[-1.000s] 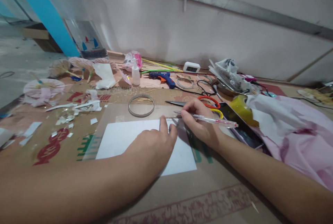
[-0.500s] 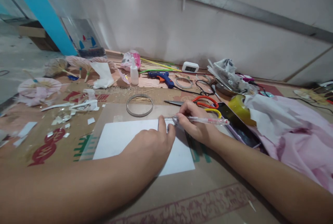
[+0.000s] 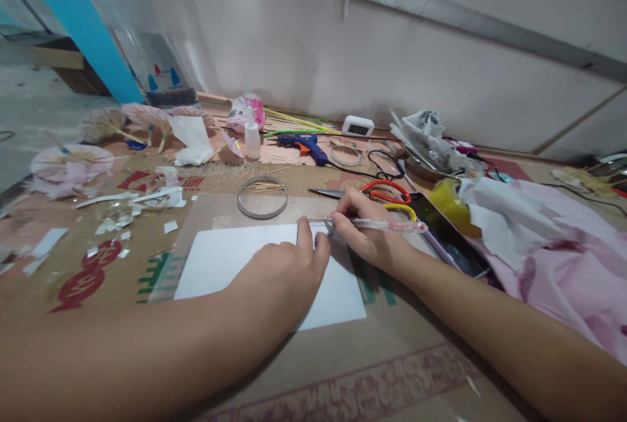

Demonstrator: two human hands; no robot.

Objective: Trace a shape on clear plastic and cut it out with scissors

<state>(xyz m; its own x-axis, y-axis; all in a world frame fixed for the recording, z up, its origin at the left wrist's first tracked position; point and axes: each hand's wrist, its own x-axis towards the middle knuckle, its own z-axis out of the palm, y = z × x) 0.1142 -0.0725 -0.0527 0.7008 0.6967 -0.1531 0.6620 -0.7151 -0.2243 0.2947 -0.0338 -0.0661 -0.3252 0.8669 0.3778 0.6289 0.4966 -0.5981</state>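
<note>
White paper (image 3: 210,265) lies on a clear sheet (image 3: 191,219) over printed cardboard. My left hand (image 3: 289,272) presses on it near the upper edge, index finger and thumb apart, the other fingers mostly hidden. A small clear strip shows by its fingertips, too small to make out fully. Close to its right, my right hand (image 3: 365,226) is closed round a clear pen (image 3: 392,225) with pink marks; the pen tip is hard to see at the paper's top edge. Behind my right hand are scissors (image 3: 326,193) with red and yellow handles. A grey ring (image 3: 262,215) sits above the paper.
A phone (image 3: 448,232), yellow tape roll (image 3: 448,203) and pink cloth (image 3: 563,259) lie to the right. Behind are a blue glue gun (image 3: 313,147), white bottle (image 3: 252,138), small clock (image 3: 358,126) and sticks. Paper scraps (image 3: 117,219) and small paper umbrellas (image 3: 73,164) are at left.
The pen's rear end has shifted slightly left in my right hand. My left hand keeps its place on the paper.
</note>
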